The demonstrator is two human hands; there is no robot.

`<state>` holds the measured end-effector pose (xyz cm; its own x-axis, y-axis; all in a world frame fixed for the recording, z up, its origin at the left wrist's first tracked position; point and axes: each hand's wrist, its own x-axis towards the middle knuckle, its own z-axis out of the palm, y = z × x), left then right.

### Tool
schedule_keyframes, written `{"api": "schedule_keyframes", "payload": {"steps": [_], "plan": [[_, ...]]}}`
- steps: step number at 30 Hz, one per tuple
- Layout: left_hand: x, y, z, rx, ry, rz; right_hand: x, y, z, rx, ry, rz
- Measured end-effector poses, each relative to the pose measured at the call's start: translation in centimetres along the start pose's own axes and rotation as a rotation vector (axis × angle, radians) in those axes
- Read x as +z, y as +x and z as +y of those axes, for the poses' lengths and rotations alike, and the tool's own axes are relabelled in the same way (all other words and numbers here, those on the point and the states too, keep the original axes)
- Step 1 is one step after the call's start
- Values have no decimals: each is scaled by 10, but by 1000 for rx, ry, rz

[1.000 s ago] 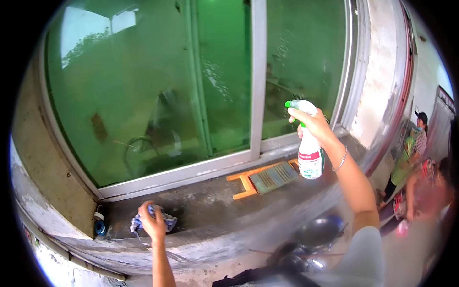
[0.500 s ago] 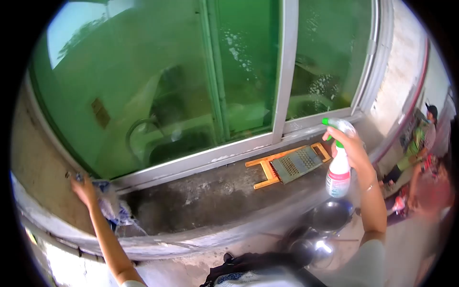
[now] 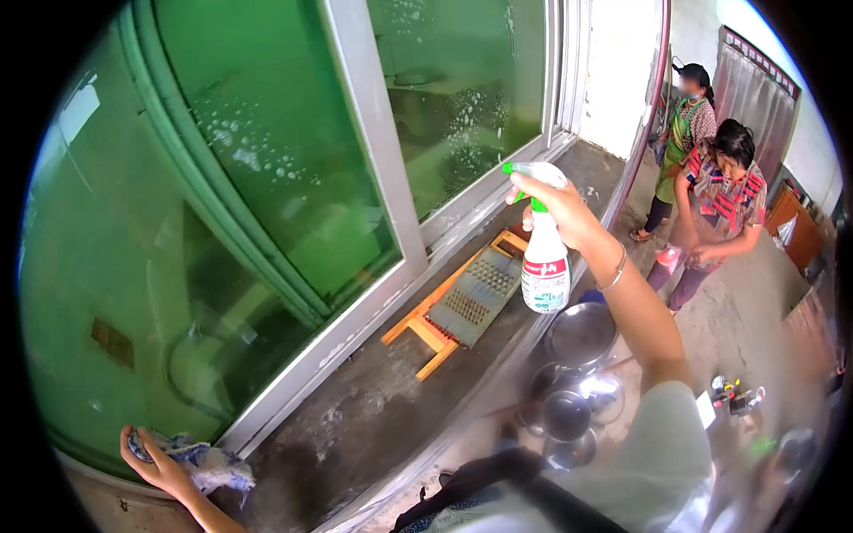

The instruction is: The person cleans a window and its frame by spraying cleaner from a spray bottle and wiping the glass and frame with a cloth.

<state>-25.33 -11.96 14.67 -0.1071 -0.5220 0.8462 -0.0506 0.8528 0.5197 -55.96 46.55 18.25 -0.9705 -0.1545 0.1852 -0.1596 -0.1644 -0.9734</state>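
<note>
My right hand (image 3: 569, 213) is wrapped round the neck of a spray bottle (image 3: 546, 274). It is white with a green nozzle and a red label band, and hangs upright in front of the window. At the lower left, my left hand (image 3: 160, 468) grips a bunched blue-and-white cloth (image 3: 215, 466) near the bottom corner of the window frame. Green-tinted panes fill the sliding window (image 3: 267, 169), and white foamy spots mark the middle and right panes. On the sill below lies a wood-framed metal grater (image 3: 474, 298).
A concrete sill (image 3: 355, 417) runs under the window. Metal pans (image 3: 582, 333) are on the ground beneath the bottle. To the right stand a person in a green apron (image 3: 680, 133) and a person in a patterned shirt (image 3: 729, 191). Small items lie on the floor near them.
The view has turned to the right, bringing the two people further into sight. My left hand has moved with the cloth from the side wall to the window's lower corner. The bottle stays in my right hand.
</note>
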Motion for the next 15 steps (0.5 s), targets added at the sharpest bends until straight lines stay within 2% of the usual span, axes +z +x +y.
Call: {"api": "schedule_keyframes", "payload": {"steps": [3, 10, 15], "plan": [[31, -9, 35, -53, -88, -14, -39, 24, 13, 10, 32, 36], [74, -28, 82, 73, -73, -175, -112, 53, 43, 103, 4, 154], [88, -45, 130, 108, -55, -287, -118, 70, 51, 59, 97, 123]]}}
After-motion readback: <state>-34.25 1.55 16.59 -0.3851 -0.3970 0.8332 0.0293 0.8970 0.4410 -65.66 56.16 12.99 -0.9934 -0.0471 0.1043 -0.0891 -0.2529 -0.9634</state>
